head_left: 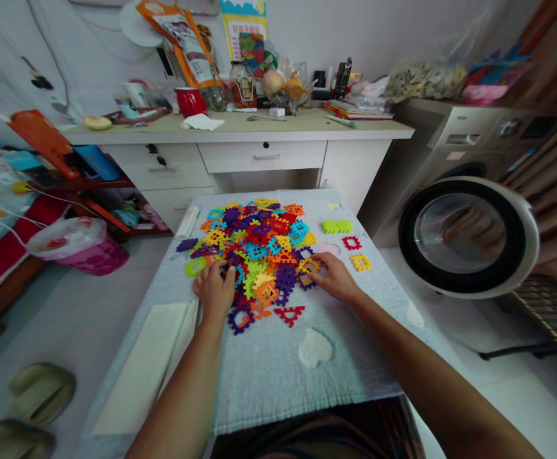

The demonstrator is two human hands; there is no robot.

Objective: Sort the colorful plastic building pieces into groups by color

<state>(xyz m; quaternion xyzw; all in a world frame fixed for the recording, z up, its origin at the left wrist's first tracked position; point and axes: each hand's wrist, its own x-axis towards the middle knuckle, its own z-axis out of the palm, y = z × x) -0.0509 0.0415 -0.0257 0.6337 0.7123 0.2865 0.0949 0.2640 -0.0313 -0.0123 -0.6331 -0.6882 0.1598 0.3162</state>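
A heap of interlocking plastic building pieces [259, 236] in purple, orange, yellow, red, blue and green covers the middle of the cloth-covered table [278, 382]. At the heap's left edge my left hand [215, 290] is closed, fingers curled; a dark bit shows between thumb and forefinger, but its shape is hidden. On the right side, my right hand [336, 277] pinches a yellow window-shaped building piece [309, 265] above purple ones. Apart from the heap, to the right, lie a stack of green pieces [337, 226], a red square frame [351, 242] and a yellow square frame [360, 262]. A red triangular piece [289, 315] lies in front.
A folded pale cloth or bag [144, 363] lies along the table's left side, with a white roll-like item [188, 222] behind it. Beyond stands a cluttered white desk [263, 153]. On the right, a washing machine's round door [469, 236] hangs open. A pink bin [87, 248] stands left.
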